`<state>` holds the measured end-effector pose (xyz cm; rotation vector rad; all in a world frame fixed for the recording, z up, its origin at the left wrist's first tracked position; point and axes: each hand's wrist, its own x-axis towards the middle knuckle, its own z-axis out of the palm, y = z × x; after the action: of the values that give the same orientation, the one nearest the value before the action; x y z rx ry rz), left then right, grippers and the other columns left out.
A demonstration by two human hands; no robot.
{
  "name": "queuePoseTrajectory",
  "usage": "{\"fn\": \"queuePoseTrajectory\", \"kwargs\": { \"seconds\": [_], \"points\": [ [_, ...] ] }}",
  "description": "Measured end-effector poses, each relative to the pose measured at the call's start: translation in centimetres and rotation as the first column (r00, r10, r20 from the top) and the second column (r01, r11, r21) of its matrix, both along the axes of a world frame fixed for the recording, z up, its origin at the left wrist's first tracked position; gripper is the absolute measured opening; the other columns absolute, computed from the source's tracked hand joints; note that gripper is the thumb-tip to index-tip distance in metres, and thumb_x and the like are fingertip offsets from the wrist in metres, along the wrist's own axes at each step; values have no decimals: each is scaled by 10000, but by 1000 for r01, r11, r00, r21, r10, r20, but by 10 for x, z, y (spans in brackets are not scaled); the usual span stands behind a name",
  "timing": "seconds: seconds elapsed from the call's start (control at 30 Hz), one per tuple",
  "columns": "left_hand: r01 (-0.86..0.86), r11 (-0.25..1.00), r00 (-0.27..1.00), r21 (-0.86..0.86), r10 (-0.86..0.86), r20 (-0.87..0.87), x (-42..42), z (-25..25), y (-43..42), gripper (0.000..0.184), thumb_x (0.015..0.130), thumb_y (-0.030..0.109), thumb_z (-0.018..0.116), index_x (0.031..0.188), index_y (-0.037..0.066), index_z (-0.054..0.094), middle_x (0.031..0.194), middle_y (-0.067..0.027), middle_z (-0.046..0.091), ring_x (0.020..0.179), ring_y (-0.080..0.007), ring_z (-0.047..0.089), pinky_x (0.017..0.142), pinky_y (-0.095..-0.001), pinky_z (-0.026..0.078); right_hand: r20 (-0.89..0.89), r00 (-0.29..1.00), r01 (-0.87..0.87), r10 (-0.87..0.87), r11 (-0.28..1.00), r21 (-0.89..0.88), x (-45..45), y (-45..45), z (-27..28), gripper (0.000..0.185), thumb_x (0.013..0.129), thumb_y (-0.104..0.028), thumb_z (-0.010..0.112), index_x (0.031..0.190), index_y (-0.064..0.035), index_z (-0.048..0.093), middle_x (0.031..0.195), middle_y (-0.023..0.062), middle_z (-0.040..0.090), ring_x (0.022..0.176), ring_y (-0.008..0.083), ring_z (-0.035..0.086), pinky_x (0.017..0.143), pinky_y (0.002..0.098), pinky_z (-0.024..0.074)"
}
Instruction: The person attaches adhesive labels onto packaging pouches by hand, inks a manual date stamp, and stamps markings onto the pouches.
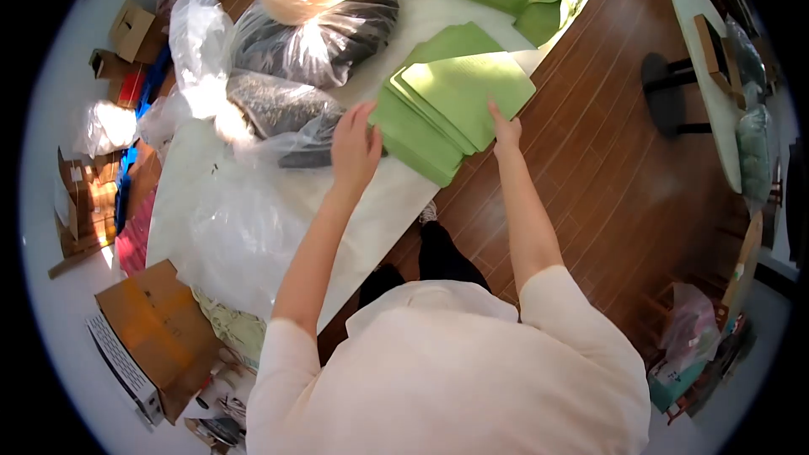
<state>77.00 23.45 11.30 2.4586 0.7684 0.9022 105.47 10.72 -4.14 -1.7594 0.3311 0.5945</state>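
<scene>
The fanned green sheets (459, 93) are pinched at four o'clock by the right hand (507, 131); their nine-o'clock edge is met by the left hand (357, 145), grip unclear.

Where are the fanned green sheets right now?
In the head view, the fanned green sheets are above and slightly right of centre, between the left hand and right hand, right of a clear bag with dark contents.

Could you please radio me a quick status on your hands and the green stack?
Right hand gripping right side of flat green rectangular pieces, stacked and fanned; left hand at their left edge. Dark-filled clear plastic bag beside left hand.
</scene>
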Motion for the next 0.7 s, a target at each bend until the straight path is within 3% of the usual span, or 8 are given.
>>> {"fn": "queuePoseTrajectory", "kwargs": {
  "seconds": [0.03, 0.13, 0.2, 0.23, 0.3, 0.43, 0.6, 0.7],
  "points": [
    [7, 998, 994, -65, -14, -104, 34, -14, 19, 394, 823, 66, 571, 1209, 19, 515, 1219, -148, 540, 1119, -324, 509, 927, -402, 409, -29, 999, -43, 46, 995, 93, 3, -6, -5, 666, 770, -298, 757, 1240, 56, 447, 1227, 146, 525, 1083, 222, 529, 919, 335, 419],
    [98, 995, 987, -34, -101, -126, 142, -96, 65, 465, 851, 165, 553, 1278, 7, 461, 1286, -170, 497, 1186, -329, 467, 979, -416, 379, -59, 990, -111, 131, 959, 260, 4, -30, -20, 508, 851, -218, 674, 1233, 48, 471, 1212, 122, 548, 1085, 208, 528, 925, 336, 415],
    [-33, 995, 903, -99, -13, -429, 170, -118, 63, 560, 869, 280, 538, 1336, 3, 402, 1344, -194, 443, 1268, -343, 383, 1038, -456, 317, -91, 991, -71, 98, 963, 261, 5, -45, -15, 449, 868, -187, 648, 1222, 40, 488, 1206, 112, 558, 1089, 208, 530, 923, 340, 421],
    [-30, 993, 899, -114, -23, -437, 174, -128, 54, 560, 869, 280, 538, 1336, 3, 402, 1344, -194, 443, 1268, -343, 383, 1038, -456, 317, -131, 989, -36, 74, 961, 276, 4, -53, -15, 392, 886, -156, 621, 1210, 32, 505, 1200, 102, 567, 1093, 207, 533, 921, 344, 426],
    [-58, 998, 862, 15, 58, -504, 173, -133, 29, 612, 882, 346, 518, 1373, 19, 356, 1405, -206, 360, 1311, -386, 301, 1060, -515, 253, -181, 982, 13, 57, 933, 360, 4, -74, -2, 398, 892, -150, 609, 1230, 21, 489, 1210, 103, 559, 1107, 214, 528, 926, 353, 430],
    [5, 999, 870, -44, -26, -493, 149, -125, -26, 649, 892, 375, 512, 1409, 42, 308, 1458, -232, 244, 1324, -455, 232, 1058, -564, 220, -407, 913, 197, 27, 845, 498, 6, -116, 13, 407, 913, -134, 561, 1282, -14, 438, 1233, 102, 540, 1130, 231, 520, 941, 369, 439],
    [-30, 994, 864, -105, -27, -503, 136, -112, -57, 666, 901, 447, 505, 1443, 133, 279, 1469, -258, 172, 1322, -521, 155, 1057, -597, 178, -353, 936, 182, -1, 858, 481, 11, -139, 15, 389, 927, -124, 524, 1289, -27, 419, 1235, 105, 527, 1131, 243, 519, 942, 378, 445],
    [-31, 991, 837, -129, -45, -545, 138, -105, -56, 645, 910, 453, 485, 1432, 122, 300, 1472, -252, 173, 1326, -500, 172, 1063, -584, 184, -341, 940, 151, 26, 862, 484, 16, -145, 10, 358, 931, -118, 510, 1268, -29, 429, 1229, 107, 524, 1123, 248, 521, 936, 386, 448]
  ]
}}
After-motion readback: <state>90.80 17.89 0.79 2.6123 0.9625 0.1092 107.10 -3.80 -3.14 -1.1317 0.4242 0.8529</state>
